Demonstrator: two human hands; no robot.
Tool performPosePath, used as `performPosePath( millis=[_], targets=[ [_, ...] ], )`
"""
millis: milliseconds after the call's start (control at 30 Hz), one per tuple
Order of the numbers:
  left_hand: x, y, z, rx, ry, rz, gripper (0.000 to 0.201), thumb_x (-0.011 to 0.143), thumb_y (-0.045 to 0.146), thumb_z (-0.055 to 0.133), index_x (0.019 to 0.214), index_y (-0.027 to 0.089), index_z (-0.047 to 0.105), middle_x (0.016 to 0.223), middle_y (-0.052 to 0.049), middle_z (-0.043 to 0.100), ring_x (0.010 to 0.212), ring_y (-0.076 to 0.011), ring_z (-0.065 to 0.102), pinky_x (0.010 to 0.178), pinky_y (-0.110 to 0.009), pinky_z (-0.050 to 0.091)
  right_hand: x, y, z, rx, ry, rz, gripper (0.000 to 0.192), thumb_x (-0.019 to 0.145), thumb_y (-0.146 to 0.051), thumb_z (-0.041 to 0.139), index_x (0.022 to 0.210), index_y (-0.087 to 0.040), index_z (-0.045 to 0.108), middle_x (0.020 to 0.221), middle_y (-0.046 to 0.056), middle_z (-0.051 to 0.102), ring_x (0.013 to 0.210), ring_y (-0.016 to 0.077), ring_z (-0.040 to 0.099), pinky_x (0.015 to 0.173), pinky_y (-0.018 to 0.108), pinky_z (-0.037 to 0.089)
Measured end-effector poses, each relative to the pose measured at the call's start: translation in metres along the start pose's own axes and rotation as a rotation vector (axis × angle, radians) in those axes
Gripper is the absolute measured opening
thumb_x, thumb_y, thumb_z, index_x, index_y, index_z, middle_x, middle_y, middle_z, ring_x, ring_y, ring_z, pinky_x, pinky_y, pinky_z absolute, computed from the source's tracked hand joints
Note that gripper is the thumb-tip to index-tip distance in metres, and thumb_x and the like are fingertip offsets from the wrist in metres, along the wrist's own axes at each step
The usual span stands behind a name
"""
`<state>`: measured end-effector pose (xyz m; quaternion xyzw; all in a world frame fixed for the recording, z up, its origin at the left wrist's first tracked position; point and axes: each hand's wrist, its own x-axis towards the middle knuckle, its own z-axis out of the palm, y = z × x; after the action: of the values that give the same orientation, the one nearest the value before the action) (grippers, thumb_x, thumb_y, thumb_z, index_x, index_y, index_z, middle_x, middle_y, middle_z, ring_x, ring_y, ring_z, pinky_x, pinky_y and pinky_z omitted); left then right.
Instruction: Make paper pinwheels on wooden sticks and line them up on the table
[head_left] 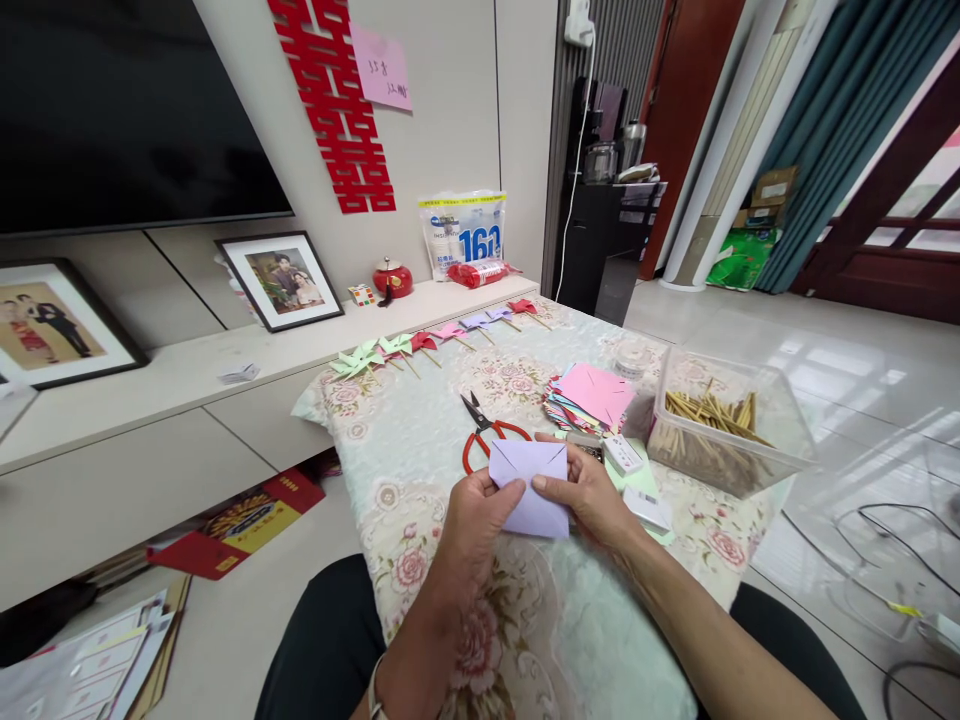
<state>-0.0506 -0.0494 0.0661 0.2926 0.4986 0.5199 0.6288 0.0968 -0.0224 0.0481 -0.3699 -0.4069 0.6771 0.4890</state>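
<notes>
The left hand [469,515] is pinching the lavender paper [531,485] at its left edge — thumb on top; the sheet is lying between both hands, long axis left-right, above the tablecloth [420,470]; the right hand [592,495] is pinching its right edge.

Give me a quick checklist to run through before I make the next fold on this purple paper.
1. Both hands on the paper: ok. Left hand and right hand pinch the lilac paper from either side.
2. Folded flaps meeting evenly at the middle: cannot tell.
3. Scissors out of the way: ok, lying on the cloth beyond the paper.
4. More sheets at hand: ok, coloured paper stack.
5. Sticks available: ok, in the clear tub.
6. Finished pinwheels safe: ok, lined along the far edge.
</notes>
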Motion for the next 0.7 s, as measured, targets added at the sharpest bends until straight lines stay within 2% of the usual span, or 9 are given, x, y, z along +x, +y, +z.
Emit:
performPosePath(
  millis=[67, 133, 200, 267, 367, 433, 567, 700],
  targets=[
    [0.002, 0.004, -0.004, 0.008, 0.015, 0.004, 0.035, 0.059, 0.025, 0.078, 0.09, 0.009, 0.075, 0.072, -0.006, 0.077, 0.061, -0.0185, 0.067, 0.063, -0.028, 0.052, 0.001, 0.001, -0.003, -0.033, 0.038, -0.038, 0.079, 0.062, -0.039, 0.087, 0.131, -0.018, 0.053, 0.099, 0.007, 0.072, 0.09, 0.0246, 0.068, 0.08, 0.037, 0.052],
    [0.004, 0.007, -0.008, 0.034, 0.035, 0.026, 0.034, 0.06, 0.025, 0.076, 0.09, 0.008, 0.075, 0.072, -0.006, 0.076, 0.063, -0.0189, 0.067, 0.063, -0.028, 0.051, 0.001, 0.001, -0.005, -0.136, 0.138, -0.145, 0.07, 0.068, -0.043, 0.083, 0.128, -0.018, 0.056, 0.097, 0.006, 0.069, 0.087, 0.0224, 0.066, 0.079, 0.036, 0.052],
    [0.006, 0.011, -0.012, 0.073, 0.064, 0.053, 0.032, 0.06, 0.024, 0.075, 0.088, 0.008, 0.075, 0.071, -0.006, 0.076, 0.064, -0.0188, 0.066, 0.062, -0.027, 0.05, -0.002, -0.001, -0.006, -0.312, 0.244, -0.319, 0.054, 0.075, -0.043, 0.077, 0.122, -0.02, 0.062, 0.098, 0.006, 0.067, 0.085, 0.0207, 0.064, 0.078, 0.036, 0.052],
    [0.008, 0.013, -0.015, 0.101, 0.083, 0.066, 0.029, 0.06, 0.024, 0.075, 0.085, 0.009, 0.075, 0.07, -0.006, 0.075, 0.063, -0.0187, 0.066, 0.06, -0.026, 0.048, -0.007, -0.005, -0.005, -0.523, 0.267, -0.523, 0.033, 0.084, -0.037, 0.071, 0.112, -0.021, 0.066, 0.097, 0.007, 0.067, 0.085, 0.0204, 0.062, 0.078, 0.036, 0.051],
    [0.009, 0.015, -0.017, 0.102, 0.059, 0.063, 0.028, 0.059, 0.025, 0.076, 0.082, 0.009, 0.074, 0.069, -0.006, 0.074, 0.06, -0.0181, 0.064, 0.059, -0.027, 0.047, -0.012, -0.008, -0.002, -0.798, 0.11, -0.777, 0.01, 0.089, -0.025, 0.065, 0.096, -0.023, 0.07, 0.089, 0.006, 0.068, 0.085, 0.0217, 0.062, 0.077, 0.037, 0.05],
    [0.01, 0.016, -0.018, 0.092, 0.047, 0.054, 0.028, 0.058, 0.026, 0.077, 0.08, 0.01, 0.073, 0.067, -0.005, 0.073, 0.058, -0.0174, 0.063, 0.058, -0.027, 0.047, -0.011, -0.006, -0.001, -0.905, 0.003, -0.863, 0.01, 0.09, -0.019, 0.063, 0.094, -0.024, 0.071, 0.087, 0.006, 0.068, 0.086, 0.0222, 0.062, 0.076, 0.037, 0.051],
    [0.011, 0.018, -0.019, 0.077, 0.05, 0.037, 0.027, 0.056, 0.027, 0.078, 0.076, 0.01, 0.072, 0.063, -0.005, 0.071, 0.055, -0.016, 0.061, 0.056, -0.026, 0.046, -0.008, 0.001, -0.001, -1.024, -0.075, -0.938, 0.018, 0.092, -0.013, 0.058, 0.102, -0.023, 0.069, 0.088, 0.007, 0.066, 0.086, 0.0213, 0.061, 0.075, 0.036, 0.051],
    [0.013, 0.019, -0.02, 0.092, 0.051, 0.032, 0.027, 0.056, 0.027, 0.078, 0.077, 0.01, 0.072, 0.062, -0.005, 0.071, 0.053, -0.0152, 0.059, 0.053, -0.025, 0.044, -0.008, 0.002, 0.0, -1.062, -0.15, -0.952, 0.02, 0.095, -0.013, 0.054, 0.105, -0.023, 0.068, 0.088, 0.007, 0.064, 0.084, 0.02, 0.06, 0.074, 0.034, 0.05]
  ],
)
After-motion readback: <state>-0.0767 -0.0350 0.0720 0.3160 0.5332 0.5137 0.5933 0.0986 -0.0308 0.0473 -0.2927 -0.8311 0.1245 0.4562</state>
